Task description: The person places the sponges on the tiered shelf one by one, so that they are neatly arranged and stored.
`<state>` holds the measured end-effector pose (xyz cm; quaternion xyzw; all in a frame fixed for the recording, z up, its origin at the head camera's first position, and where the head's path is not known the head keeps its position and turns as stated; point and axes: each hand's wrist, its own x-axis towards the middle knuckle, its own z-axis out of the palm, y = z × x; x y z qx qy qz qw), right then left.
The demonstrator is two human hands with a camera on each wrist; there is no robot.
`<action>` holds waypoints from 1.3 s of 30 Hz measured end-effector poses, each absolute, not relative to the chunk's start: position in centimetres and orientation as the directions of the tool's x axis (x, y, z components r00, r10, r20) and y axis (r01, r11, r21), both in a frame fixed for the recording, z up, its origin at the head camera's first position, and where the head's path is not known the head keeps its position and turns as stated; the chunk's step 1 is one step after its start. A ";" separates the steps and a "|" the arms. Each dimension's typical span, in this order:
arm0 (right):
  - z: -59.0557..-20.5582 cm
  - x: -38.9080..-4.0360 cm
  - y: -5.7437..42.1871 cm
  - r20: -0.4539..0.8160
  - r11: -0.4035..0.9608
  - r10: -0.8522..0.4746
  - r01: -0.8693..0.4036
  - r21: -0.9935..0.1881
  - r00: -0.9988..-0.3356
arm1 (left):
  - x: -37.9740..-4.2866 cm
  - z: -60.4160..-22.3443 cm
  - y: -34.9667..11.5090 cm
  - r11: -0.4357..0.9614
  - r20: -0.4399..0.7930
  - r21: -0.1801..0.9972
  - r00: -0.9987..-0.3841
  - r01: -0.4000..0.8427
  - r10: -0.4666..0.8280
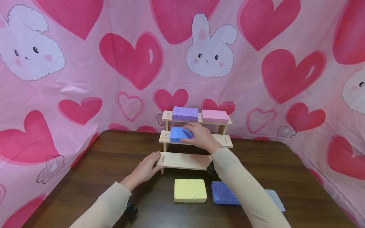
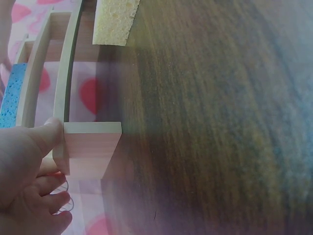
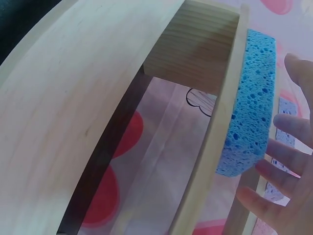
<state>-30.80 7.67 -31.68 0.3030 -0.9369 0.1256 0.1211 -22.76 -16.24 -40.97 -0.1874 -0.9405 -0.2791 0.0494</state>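
A three-step wooden shelf stands on the table. My left hand holds the left end of its lowest step; in the left wrist view the thumb lies against the board edge with fingers on the other side. On the middle step's left part sits a blue sponge. My right hand is at that sponge's right side, covering part of it in the head view. The right wrist view shows its fingers spread beside the blue sponge, the fingertips close to its face.
A purple sponge and a pink sponge sit on the top step. On the table in front lie a yellow sponge, a dark blue sponge and a pale blue sponge, partly behind the right sleeve. A patterned cloth hangs behind.
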 end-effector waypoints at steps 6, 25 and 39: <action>-31.3 -30.4 8.1 0.332 0.761 -0.555 -0.626 -0.167 -0.763 | -22.8 -41.0 -16.3 0.778 0.196 0.501 -0.925 0.380 0.326; -29.6 -28.3 9.7 0.361 0.738 -0.536 -0.631 -0.238 -0.763 | -22.7 -41.0 -16.2 0.775 0.192 0.509 -0.927 0.375 0.322; -28.4 -26.8 11.2 0.401 0.711 -0.519 -0.641 -0.288 -0.755 | -22.6 -40.9 -16.2 0.776 0.189 0.511 -0.929 0.369 0.317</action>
